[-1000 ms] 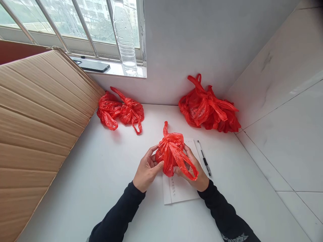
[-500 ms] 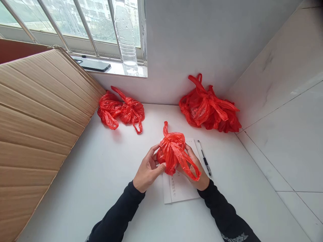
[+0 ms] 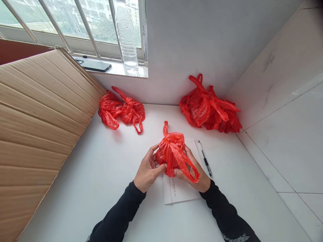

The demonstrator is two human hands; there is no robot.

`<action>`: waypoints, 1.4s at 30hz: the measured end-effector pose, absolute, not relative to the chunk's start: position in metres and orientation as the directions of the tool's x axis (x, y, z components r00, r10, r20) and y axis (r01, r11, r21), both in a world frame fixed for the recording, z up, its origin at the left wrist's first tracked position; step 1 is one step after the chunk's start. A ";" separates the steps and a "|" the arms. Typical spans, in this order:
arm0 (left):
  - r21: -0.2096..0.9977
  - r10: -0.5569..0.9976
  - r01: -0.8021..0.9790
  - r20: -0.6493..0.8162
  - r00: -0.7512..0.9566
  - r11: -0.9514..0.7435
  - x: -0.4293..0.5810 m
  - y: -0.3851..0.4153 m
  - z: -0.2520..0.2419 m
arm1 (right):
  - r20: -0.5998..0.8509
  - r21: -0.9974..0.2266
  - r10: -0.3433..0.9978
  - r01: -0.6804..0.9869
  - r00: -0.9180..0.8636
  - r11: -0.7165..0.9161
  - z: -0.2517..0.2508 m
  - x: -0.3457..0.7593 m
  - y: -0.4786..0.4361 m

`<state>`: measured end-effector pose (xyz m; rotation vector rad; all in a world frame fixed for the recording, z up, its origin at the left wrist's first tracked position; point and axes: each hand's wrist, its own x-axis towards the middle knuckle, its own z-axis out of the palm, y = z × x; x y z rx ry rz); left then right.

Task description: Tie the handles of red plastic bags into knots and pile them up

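Note:
A red plastic bag [image 3: 173, 151], knotted at the top, is held between my two hands above a notepad. My left hand [image 3: 149, 168] grips its left side, thumb at the front. On the right side, my right hand [image 3: 195, 171] grips the same bag, partly covered by one of its handle loops. The other handle sticks up at the back. What the bag contains is hidden. Under it lies the white notepad [image 3: 181, 195], with handwritten numbers in a column. A black-and-clear pen [image 3: 205, 159] rests just right of the notepad.
Two knotted red bags [image 3: 132, 112] lie at the back left, beside a large cardboard box [image 3: 45, 127]. A bigger heap of red bags [image 3: 209, 107] sits against the wall at right. A water bottle [image 3: 127, 40] and a phone [image 3: 96, 65] are on the windowsill.
My right thumb has come into view at the bag's lower front, and the bag has tilted slightly. Both hands keep hold of it in nearly the same place.

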<state>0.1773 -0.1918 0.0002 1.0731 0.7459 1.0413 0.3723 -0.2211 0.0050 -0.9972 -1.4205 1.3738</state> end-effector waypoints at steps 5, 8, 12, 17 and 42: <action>0.942 0.936 -0.307 -0.017 0.351 0.132 0.177 -0.192 0.000 | 0.083 -0.996 0.963 0.006 -0.256 0.087 0.002 0.372 -0.221; 0.940 0.937 -0.307 -0.033 0.348 0.147 0.178 -0.192 0.000 | 0.069 -0.997 0.971 -0.002 -0.231 0.071 0.002 0.371 -0.220; 0.948 0.940 -0.284 -0.039 0.339 0.142 0.178 -0.192 0.001 | 0.077 -0.997 0.971 -0.030 -0.227 0.073 -0.001 0.371 -0.221; 0.953 0.940 -0.271 -0.033 0.341 0.132 0.178 -0.192 0.001 | 0.068 -0.997 0.973 -0.050 -0.220 0.059 -0.002 0.371 -0.222; 0.949 0.939 -0.290 -0.017 0.344 0.123 0.179 -0.192 0.004 | 0.050 -0.998 0.977 -0.039 -0.207 0.043 -0.001 0.370 -0.222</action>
